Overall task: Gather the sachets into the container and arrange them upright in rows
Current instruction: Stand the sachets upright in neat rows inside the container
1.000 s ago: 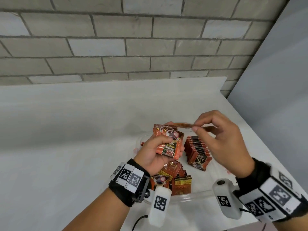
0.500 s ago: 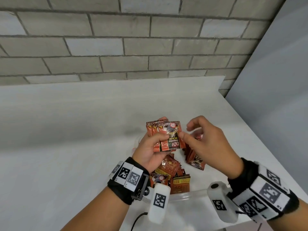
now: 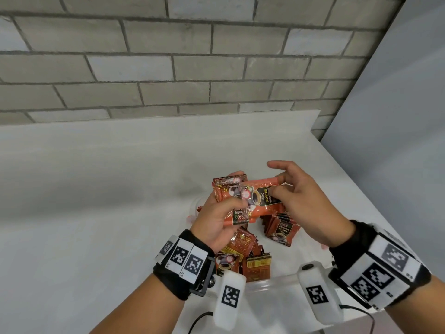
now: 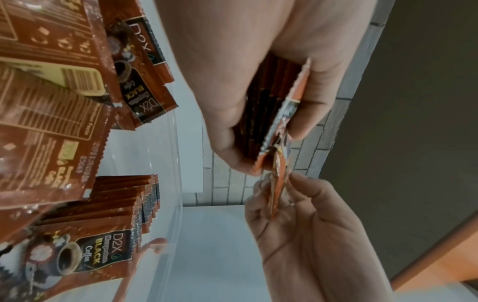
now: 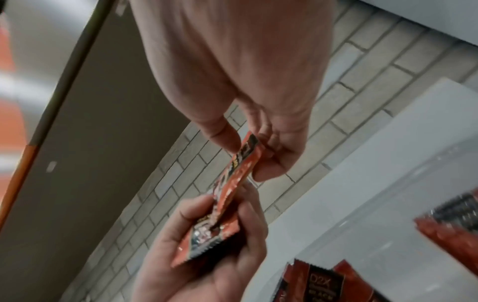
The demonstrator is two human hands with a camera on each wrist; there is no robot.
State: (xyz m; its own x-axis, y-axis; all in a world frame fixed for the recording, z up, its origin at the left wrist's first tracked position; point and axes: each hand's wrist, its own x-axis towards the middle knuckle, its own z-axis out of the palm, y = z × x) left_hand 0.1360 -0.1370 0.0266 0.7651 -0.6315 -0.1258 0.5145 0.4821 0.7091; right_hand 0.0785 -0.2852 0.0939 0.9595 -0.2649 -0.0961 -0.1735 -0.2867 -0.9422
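Note:
My left hand (image 3: 225, 208) grips a small stack of red-orange coffee sachets (image 3: 228, 186) above a clear plastic container (image 3: 272, 282). My right hand (image 3: 277, 186) pinches the right end of one sachet (image 3: 262, 201), which lies sideways across the front of the stack. The left wrist view shows the stack (image 4: 261, 114) edge-on between thumb and fingers. In the right wrist view thumb and forefinger pinch the single sachet (image 5: 241, 161). Inside the container a row of sachets (image 3: 280, 229) stands leaning, with loose sachets (image 3: 243, 256) piled to its left.
The container sits near the front right of a white table (image 3: 96, 213). A grey brick wall (image 3: 168, 68) runs behind it and a grey panel (image 3: 397, 141) stands on the right. Black cables (image 3: 199, 319) trail off the front edge by my wrists.
A second ago my right hand held a sachet edge-on above the stack, then brought it against the stack. Now that sachet lies sideways across the stack's front.

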